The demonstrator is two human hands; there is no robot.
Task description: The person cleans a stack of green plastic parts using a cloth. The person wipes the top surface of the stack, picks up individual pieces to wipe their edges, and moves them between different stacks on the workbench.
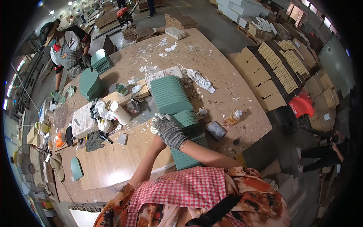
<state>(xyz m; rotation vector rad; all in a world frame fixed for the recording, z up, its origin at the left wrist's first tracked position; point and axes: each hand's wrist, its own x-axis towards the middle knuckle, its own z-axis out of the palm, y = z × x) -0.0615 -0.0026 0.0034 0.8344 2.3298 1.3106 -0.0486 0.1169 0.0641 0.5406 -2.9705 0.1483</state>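
My right hand (173, 131), in a grey striped knit glove, crosses over to the left with its fingers curled. Beneath it my left hand (159, 141) is mostly covered, and its fingers are hidden. Some whitish material shows at the fingertips; I cannot tell whether it is cloth or glove. Both hands are at the left edge of a row of overlapping green boards (190, 142). Just beyond lies another overlapping row of green round-ended boards (170, 90), propped on a whitish block (162, 72).
The paint-spattered table (227, 75) also bears a bottle (233, 118), a grey sanding block (216, 130), a white cup (119, 113), rags and a single green board (76, 168). A co-worker (72, 49) stands far left by green stacks (90, 84). A fan (32, 166) is at left.
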